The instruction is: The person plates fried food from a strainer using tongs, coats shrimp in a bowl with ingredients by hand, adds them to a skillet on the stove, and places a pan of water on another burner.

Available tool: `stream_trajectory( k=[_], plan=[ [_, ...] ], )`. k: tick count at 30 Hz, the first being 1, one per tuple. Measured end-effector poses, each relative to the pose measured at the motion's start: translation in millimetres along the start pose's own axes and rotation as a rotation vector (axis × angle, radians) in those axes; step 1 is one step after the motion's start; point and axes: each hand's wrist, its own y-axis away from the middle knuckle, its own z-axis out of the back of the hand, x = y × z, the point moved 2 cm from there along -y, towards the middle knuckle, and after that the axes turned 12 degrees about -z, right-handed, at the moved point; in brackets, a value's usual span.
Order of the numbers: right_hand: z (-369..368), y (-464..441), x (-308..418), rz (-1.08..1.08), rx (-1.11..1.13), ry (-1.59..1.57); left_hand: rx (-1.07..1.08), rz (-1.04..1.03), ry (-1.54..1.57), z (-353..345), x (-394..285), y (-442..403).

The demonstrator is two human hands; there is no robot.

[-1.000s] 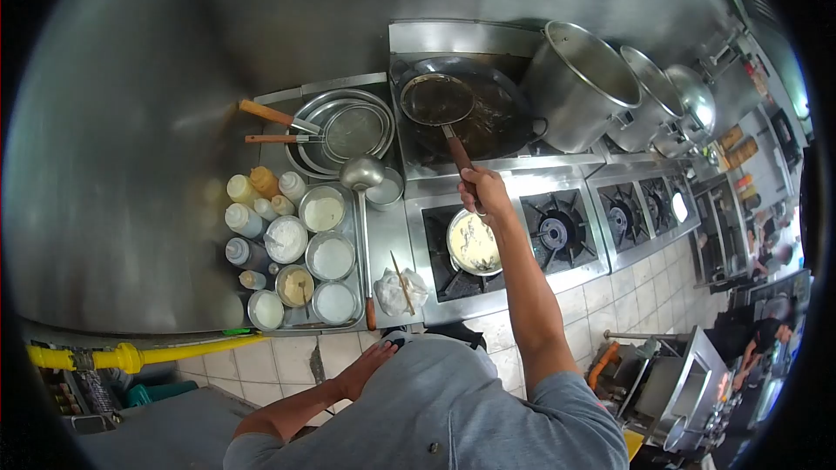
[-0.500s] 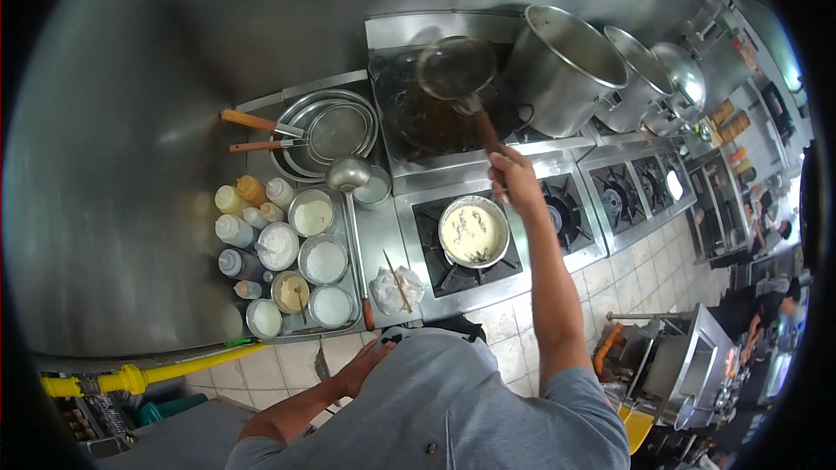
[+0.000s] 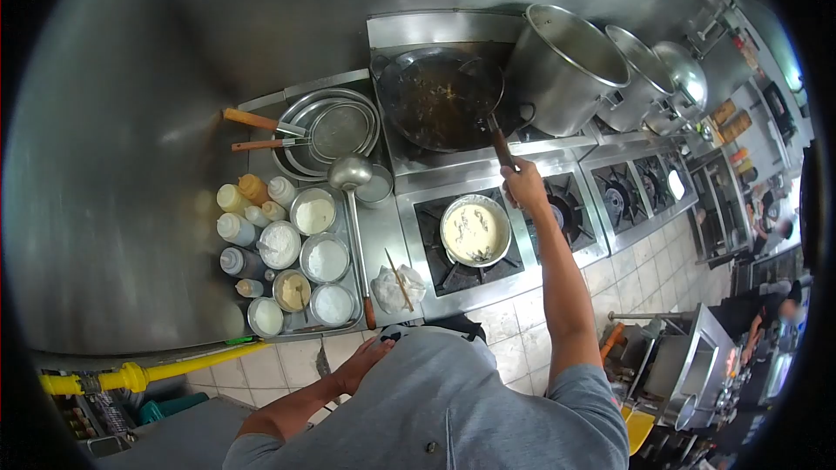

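My right hand [image 3: 524, 184] is wrapped round the wooden handle of a wire strainer [image 3: 502, 143]. The strainer's head sits low at the right side of a dark wok [image 3: 409, 126], partly in the brown oil, where small bits float. On the burner below that arm stands a pot [image 3: 507, 239] of pale batter with dark streaks. My left hand [image 3: 364, 365] lies against my waist by the grey shirt, fingers stretched out and holding nothing.
Tall stockpots [image 3: 557, 70] stand right of the wok. On the left are stacked strainers [image 3: 340, 132], a long ladle [image 3: 350, 172], squeeze bottles [image 3: 233, 228] and several tubs of powder [image 3: 331, 305]. A white cloth [image 3: 392, 292] lies beside the burner. Other people work far right.
My right hand has brought the strainer down from above the wok, so its head is now in the oil at the right side. The left hand stays put.
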Motion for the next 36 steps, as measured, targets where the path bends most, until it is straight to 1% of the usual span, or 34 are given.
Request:
stream_trajectory(
  k=[1, 2, 4, 5, 7, 9, 11, 13, 18, 24, 26, 29, 31, 34, 36],
  plan=[
    [-6.5, -1.0, -1.0, -0.032, 0.067, -0.052, -0.012, -0.007, 0.004, 0.7, -1.6, 0.1],
    [-11.5, 1.7, 2.8, -0.031, 0.068, -0.052, -0.025, -0.014, 0.009, 1.3, -3.1, 0.2],
    [-22.8, 6.1, 7.5, -0.058, 0.203, -0.210, -0.019, 0.000, 0.017, -3.5, 1.0, 3.5],
    [-27.1, 7.7, 8.8, -0.056, 0.206, -0.208, -0.012, 0.014, 0.025, -4.3, 0.8, 3.9],
    [-37.2, 10.9, 11.2, -0.076, 0.295, -0.307, -0.008, 0.019, 0.009, -5.3, -1.2, 6.0],
    [-46.1, 17.8, 18.1, -0.115, 0.312, -0.333, -0.003, 0.025, -0.007, -2.7, -7.2, 4.7],
    [-53.5, 21.5, 20.9, -0.149, 0.345, -0.434, -0.023, 0.038, 0.004, -0.4, -11.7, 2.8],
    [-58.2, 27.1, 26.6, -0.146, 0.363, -0.431, -0.035, 0.037, 0.012, 0.4, -12.4, 2.1],
    [-66.0, 38.1, 33.7, -0.170, 0.437, -0.557, -0.037, 0.038, 0.029, -5.6, -5.1, 5.6],
    [-58.3, 51.9, 41.1, -0.213, 0.486, -0.654, -0.025, -0.003, -0.005, -3.1, -4.3, 2.1],
    [-60.8, 53.1, 37.5, -0.193, 0.510, -0.643, -0.081, -0.085, -0.024, -6.3, 3.0, 3.7],
    [-42.4, 48.4, 19.5, -0.101, 0.445, -0.558, -0.091, -0.088, -0.036, 1.1, 22.9, -10.6],
    [-29.6, 52.3, 18.5, -0.076, 0.367, -0.640, -0.088, -0.044, -0.040, 9.8, 31.9, -21.9],
    [-0.5, 52.0, 16.6, -0.051, 0.288, -0.621, -0.068, 0.022, -0.057, 24.1, 33.8, -38.5],
    [19.6, 60.8, 27.0, -0.021, -0.021, -0.163, -0.047, 0.033, -0.067, 31.0, 33.1, -44.7]
  ],
)
